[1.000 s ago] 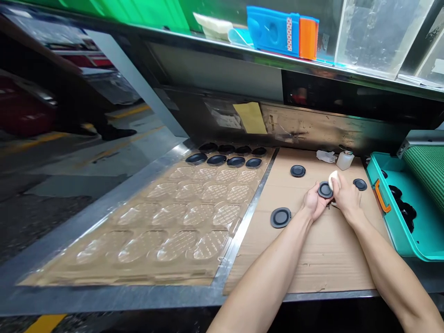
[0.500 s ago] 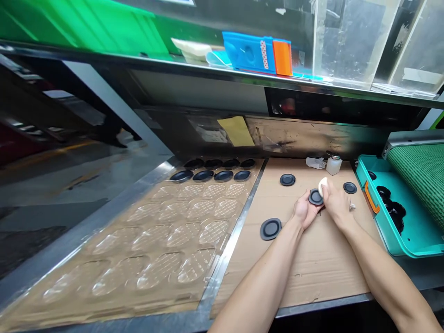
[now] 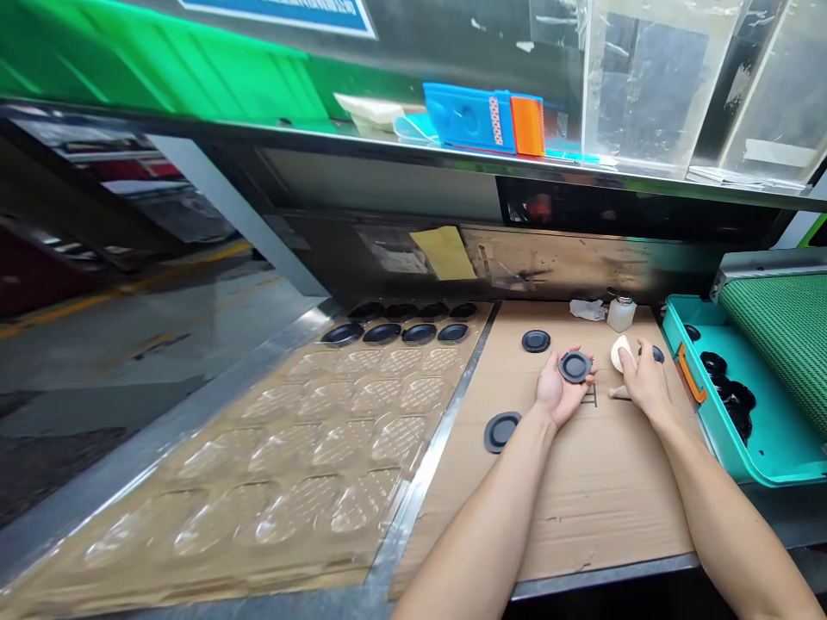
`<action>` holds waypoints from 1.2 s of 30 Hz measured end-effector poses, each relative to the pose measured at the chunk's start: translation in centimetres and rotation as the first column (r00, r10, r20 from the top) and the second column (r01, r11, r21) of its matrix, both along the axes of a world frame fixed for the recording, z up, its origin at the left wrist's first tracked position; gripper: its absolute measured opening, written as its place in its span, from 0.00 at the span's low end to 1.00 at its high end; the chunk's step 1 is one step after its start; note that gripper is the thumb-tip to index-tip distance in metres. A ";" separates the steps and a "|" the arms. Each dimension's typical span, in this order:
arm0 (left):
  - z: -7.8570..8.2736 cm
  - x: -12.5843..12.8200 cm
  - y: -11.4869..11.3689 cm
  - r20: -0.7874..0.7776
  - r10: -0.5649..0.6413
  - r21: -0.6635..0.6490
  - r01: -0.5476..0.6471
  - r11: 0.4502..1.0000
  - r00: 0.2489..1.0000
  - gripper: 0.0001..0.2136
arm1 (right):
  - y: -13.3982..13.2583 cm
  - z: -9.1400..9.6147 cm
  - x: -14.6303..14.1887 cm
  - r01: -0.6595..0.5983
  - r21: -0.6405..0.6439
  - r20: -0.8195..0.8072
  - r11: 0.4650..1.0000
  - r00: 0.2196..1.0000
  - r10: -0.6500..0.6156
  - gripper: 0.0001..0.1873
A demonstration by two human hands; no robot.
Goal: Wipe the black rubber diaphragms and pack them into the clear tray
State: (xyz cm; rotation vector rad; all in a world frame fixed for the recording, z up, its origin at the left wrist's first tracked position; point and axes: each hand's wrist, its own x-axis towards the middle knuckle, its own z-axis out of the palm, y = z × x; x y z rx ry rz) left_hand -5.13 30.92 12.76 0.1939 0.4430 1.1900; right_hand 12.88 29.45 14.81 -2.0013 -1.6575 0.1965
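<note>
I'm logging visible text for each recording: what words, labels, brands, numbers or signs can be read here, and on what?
None can be read.
Blue-and-white sign, top edge: characters cut off and too blurred to read.
Cardboard sheet: dark mark near the left hand; I cannot tell whether it is lettering.

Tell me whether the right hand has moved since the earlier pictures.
Yes: against the white bottle, the right hand has shifted rightward, toward the teal bin and away from the held black disc.
</note>
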 end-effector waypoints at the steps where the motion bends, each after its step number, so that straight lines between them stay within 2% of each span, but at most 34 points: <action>1: 0.2 -0.1 0.0 0.022 -0.011 -0.016 0.012 1.000 1.000 0.19 | -0.1 0.0 0.1 -0.021 -0.017 0.018 1.000 1.000 0.021 0.33; 5: 1.3 -0.7 -0.3 0.117 -0.037 -0.089 0.048 0.995 0.992 0.15 | -0.7 1.5 0.9 -0.161 -0.129 0.157 0.978 0.971 0.181 0.26; 7: 1.7 -0.9 -0.4 0.156 -0.052 -0.111 0.070 0.991 0.986 0.15 | -1.1 2.4 1.5 -0.278 -0.185 0.179 0.943 0.934 0.310 0.25; 10: 1.9 -0.9 -0.4 0.169 -0.071 -0.112 0.091 0.990 0.983 0.19 | -1.4 2.9 2.2 -0.486 -0.306 0.088 0.818 0.841 0.533 0.23; 12: 1.8 -0.8 -0.4 0.149 -0.088 -0.110 0.105 0.988 0.985 0.21 | -1.4 2.6 2.3 -0.572 -0.360 0.014 0.737 0.787 0.617 0.15; 13: 1.8 -0.7 -0.4 0.135 -0.096 -0.109 0.111 0.988 0.986 0.22 | -1.3 2.4 2.2 -0.591 -0.361 -0.006 0.721 0.775 0.632 0.10; 15: 1.7 -0.7 -0.5 0.102 -0.105 -0.100 0.115 0.988 0.989 0.24 | -1.1 2.2 2.0 -0.613 -0.310 -0.023 0.727 0.769 0.639 0.08; 18: 1.6 -0.6 -0.5 0.052 -0.116 -0.083 0.120 0.989 0.992 0.26 | -1.0 2.5 1.7 -0.630 -0.100 -0.028 0.770 0.775 0.631 0.13; 21: 1.4 -0.4 -0.6 -0.012 -0.137 -0.077 0.136 0.988 0.991 0.26 | -1.0 2.8 1.1 -0.548 0.143 -0.030 0.825 0.830 0.557 0.14; 24: 1.0 0.4 -0.9 -0.159 -0.172 -0.053 0.166 0.985 0.972 0.27 | -1.1 2.3 0.1 -0.501 0.254 -0.032 0.827 0.851 0.525 0.12; 29: -0.1 2.5 -1.9 -0.469 -0.160 0.100 0.233 0.967 0.868 0.27 | -0.9 0.5 -1.0 -0.522 0.261 0.041 0.812 0.847 0.531 0.14; 32: -0.5 2.9 -2.2 -0.523 -0.119 0.139 0.222 0.965 0.844 0.28 | -0.7 -0.1 -0.9 -0.533 0.205 0.118 0.821 0.846 0.520 0.14; 36: -0.7 2.7 -2.0 -0.517 -0.109 0.131 0.204 0.970 0.849 0.28 | -0.7 -0.4 -1.0 -0.543 0.171 0.159 0.822 0.839 0.521 0.14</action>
